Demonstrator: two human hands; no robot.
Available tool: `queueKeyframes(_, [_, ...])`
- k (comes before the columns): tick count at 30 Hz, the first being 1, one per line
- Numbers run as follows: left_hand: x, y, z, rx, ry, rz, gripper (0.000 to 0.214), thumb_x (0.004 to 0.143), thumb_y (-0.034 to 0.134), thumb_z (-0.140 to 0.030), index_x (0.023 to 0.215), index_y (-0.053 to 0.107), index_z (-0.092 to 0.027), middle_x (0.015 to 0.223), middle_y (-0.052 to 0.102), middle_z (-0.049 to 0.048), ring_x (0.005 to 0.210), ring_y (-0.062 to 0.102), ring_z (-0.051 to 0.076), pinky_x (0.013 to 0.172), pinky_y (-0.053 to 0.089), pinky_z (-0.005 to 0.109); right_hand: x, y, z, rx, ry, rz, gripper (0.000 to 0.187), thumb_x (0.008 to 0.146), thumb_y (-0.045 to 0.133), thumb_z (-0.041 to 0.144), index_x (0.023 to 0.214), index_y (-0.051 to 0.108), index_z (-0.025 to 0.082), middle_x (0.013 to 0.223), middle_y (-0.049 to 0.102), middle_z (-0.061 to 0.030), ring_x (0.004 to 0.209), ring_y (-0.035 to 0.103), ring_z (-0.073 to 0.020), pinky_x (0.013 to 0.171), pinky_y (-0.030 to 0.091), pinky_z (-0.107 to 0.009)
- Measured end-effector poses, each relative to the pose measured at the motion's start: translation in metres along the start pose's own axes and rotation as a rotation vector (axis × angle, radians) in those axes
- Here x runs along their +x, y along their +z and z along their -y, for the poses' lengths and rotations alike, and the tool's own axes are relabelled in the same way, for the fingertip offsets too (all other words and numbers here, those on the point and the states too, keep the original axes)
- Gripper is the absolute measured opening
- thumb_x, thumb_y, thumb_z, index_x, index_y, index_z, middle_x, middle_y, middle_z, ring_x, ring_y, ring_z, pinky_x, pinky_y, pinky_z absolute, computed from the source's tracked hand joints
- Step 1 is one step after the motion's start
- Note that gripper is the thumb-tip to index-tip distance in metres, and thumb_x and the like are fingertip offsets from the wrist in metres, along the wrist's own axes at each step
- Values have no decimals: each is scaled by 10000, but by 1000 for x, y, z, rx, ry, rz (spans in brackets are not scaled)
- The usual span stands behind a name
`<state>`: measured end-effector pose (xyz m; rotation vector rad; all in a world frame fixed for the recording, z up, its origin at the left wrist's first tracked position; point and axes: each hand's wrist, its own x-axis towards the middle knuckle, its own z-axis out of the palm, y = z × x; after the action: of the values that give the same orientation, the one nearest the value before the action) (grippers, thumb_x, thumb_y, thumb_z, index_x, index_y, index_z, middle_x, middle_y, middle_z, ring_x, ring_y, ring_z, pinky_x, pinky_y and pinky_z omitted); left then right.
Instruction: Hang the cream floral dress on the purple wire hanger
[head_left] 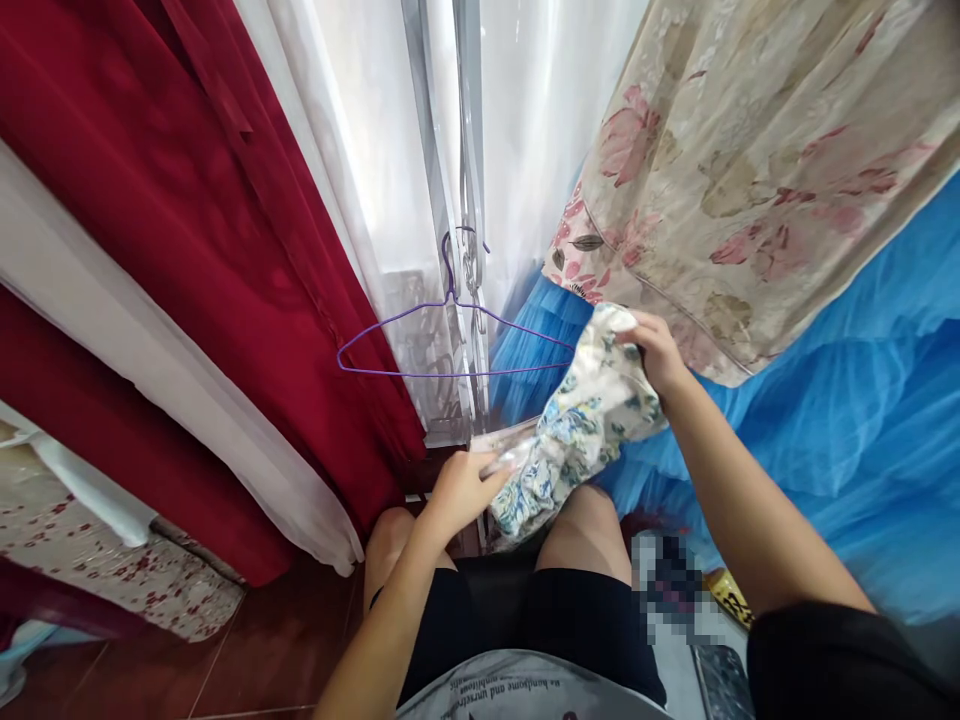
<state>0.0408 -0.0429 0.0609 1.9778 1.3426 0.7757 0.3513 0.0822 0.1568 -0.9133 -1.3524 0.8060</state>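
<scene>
A white floral garment [581, 425] with blue and yellow print hangs bunched between my two hands, above my knees. My right hand [654, 350] grips its upper right end, fingers curled over the cloth. At its lower left end, my left hand [466, 490] has its fingers closed on the fabric; that part is slightly blurred. Behind the cloth hangs a purple wire hanger [405, 374], level and bare along its visible length. Its right end is hidden by the garment, and its hook is up near a light metal rail.
Red curtain [262, 250] and white sheer curtain [360, 130] hang at left and centre. A beige floral cloth [720, 190] and blue tulle [840, 430] hang on the right. A phone-like dark object [721, 680] and a yellow packet [726, 597] lie beside my right thigh.
</scene>
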Motion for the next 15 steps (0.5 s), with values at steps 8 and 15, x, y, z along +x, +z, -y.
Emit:
queueKeyframes(8, [-9,-90,-21,126,148,-434,423,889,684,-402,557,533,-188,566,467,0,626,430,154,626,306,289,71,90,-16,159,192,430,376,679,852,402,954,691,203,810,714,19,732,619,-152,662,500,-242])
queueKeyframes(15, [-28,-153,18,305,108,-412,356,838,739,-402,563,613,-215,572,520,10,633,463,185,698,357,308,56,107,-15,238,463,742,376,644,917,472,764,719,176,690,726,-40,599,636,-161,537,517,-252])
